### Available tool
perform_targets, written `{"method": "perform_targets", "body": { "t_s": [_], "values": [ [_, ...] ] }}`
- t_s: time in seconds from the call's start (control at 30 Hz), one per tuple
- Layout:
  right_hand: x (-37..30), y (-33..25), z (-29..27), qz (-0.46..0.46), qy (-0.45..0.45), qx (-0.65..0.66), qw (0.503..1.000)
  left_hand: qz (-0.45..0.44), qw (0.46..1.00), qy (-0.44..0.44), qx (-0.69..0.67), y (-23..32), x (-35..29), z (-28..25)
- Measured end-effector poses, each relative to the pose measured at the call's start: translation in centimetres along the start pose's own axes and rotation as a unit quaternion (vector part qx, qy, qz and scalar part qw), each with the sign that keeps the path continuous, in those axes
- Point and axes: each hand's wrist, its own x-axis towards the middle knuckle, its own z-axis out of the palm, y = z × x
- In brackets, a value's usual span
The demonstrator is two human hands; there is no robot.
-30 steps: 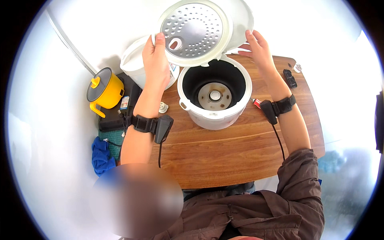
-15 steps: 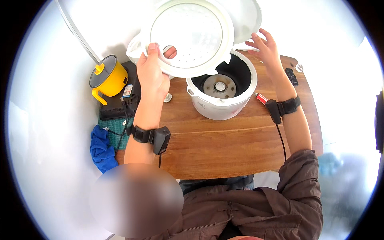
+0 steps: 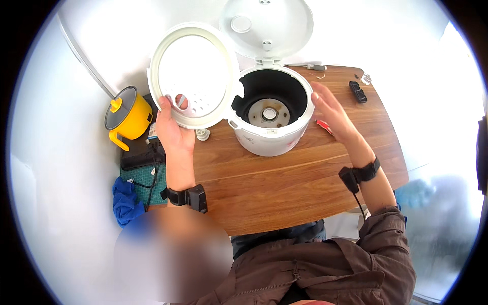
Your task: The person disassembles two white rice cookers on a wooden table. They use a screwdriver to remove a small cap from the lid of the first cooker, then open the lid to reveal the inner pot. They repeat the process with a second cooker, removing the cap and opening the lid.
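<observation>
My left hand (image 3: pixel 175 133) grips the lower edge of a round white lid cover (image 3: pixel 195 66), holding it tilted up to the left of a rice cooker. Its thumb lies on the front near an oval opening with several small holes beside it. The white rice cooker (image 3: pixel 269 143) stands on the table, with a dark inside and a heating plate (image 3: pixel 256 113) at the bottom. Hinged to its back, the raised lid part (image 3: pixel 284 33) stands upright. Just beside the right rim, my right hand (image 3: pixel 333 113) is open with its fingers stretched out, holding nothing.
A yellow pot (image 3: pixel 134 117) rests on a black box at the left, near a green mat (image 3: pixel 144 178) and a blue cloth (image 3: pixel 126 206). A small white part (image 3: pixel 203 134) lies left of the cooker; a red tool (image 3: pixel 324 125) and a black object (image 3: pixel 357 92) lie right.
My left hand has brought the lid cover left and nearer, off the cooker's opening. My right hand has come away from the raised lid, down beside the cooker's rim.
</observation>
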Motion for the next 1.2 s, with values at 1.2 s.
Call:
{"method": "perform_targets", "body": {
  "t_s": [1.2],
  "values": [
    [6.2, 1.4, 4.6, 0.053, 0.225, 0.181, 0.956, -0.11, 0.973, -0.094, -0.182, -6.4, 1.9, 2.0]
  ]
}}
